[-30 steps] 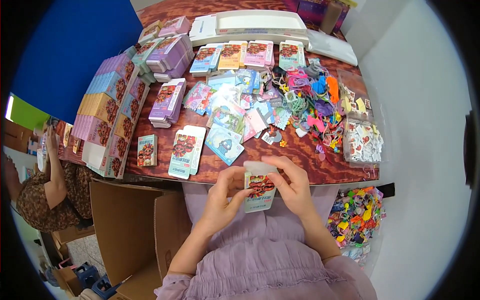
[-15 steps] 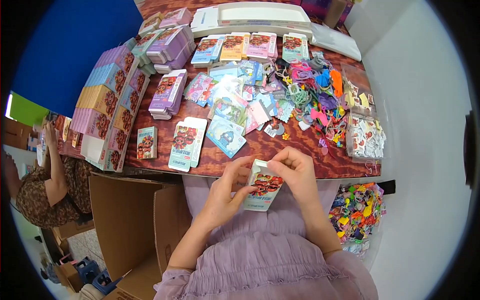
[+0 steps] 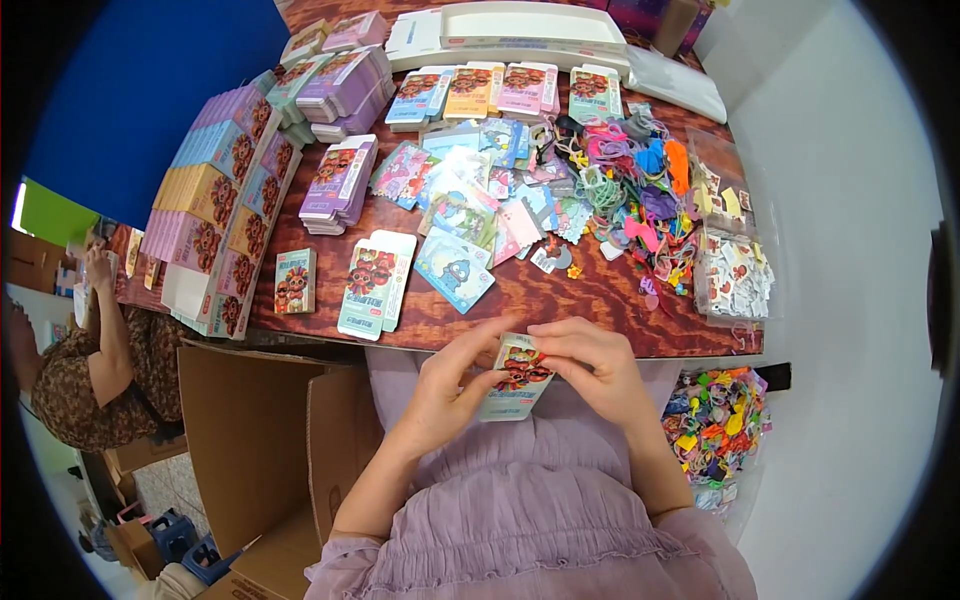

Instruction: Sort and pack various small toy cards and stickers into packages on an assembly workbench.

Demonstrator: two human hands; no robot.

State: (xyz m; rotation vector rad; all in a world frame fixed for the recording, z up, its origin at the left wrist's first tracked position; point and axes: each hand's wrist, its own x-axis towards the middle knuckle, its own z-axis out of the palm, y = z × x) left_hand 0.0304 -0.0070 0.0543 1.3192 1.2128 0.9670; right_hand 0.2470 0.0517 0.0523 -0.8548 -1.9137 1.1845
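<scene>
L hand (image 3: 448, 388) holds lt. grn box (image 3: 510, 404).

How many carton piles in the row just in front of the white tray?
4, left to right: blue pile, yellow pile, pink pile, light green pile. No others seem hidden.

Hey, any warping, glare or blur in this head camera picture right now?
Head view: corners go black, and the long white tray bows with the lens; pale glare washes out part of the card pile; the left hand looks slightly smeared at its index finger, the pale green box it holds clearer.
</scene>
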